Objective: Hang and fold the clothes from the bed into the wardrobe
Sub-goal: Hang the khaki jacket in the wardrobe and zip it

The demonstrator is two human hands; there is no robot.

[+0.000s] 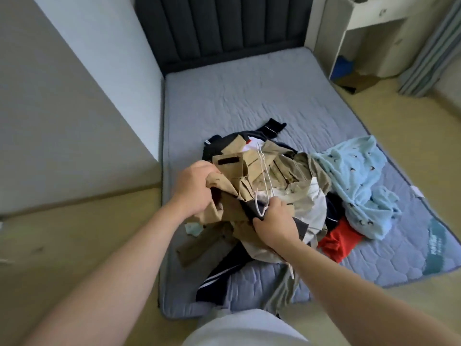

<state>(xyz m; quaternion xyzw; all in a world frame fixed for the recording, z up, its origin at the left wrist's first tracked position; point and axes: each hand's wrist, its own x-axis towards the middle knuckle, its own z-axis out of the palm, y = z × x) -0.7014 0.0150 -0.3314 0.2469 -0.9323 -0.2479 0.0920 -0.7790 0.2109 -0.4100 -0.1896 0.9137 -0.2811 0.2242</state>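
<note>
Gripping a bunched fold of the tan jacket (239,168), the left hand (193,187) has its fingers curled into stiff, creased cloth at nine o'clock of the clothes pile (316,206). The right hand (273,224), at six o'clock of the jacket, closes its fingers round the hooked end of a thin white hanger (263,168). The hanger's wiry arms run toward twelve o'clock across the jacket's collar; how much of it sits inside the garment is hard to make out.

The pile lies heaped on the lower half of the bed (249,96), a grey-blue mattress with wavy quilted stitching. At three o'clock of the pile spreads a fluffy pale-blue fleece (356,181) dotted with small dark marks. A smooth red garment (336,242) peeks out at four o'clock, mostly buried. At seven o'clock a navy garment (219,273) with white stripes drapes over the mattress edge, its shape lost under the tan cloth above it.

At twelve o'clock of the bed stands a dark headboard (224,28), padded in upright channels and cut off by the top edge. A white desk (361,33) at one o'clock and a pleated striped curtain (429,46) at two o'clock are only partly in view.
</note>
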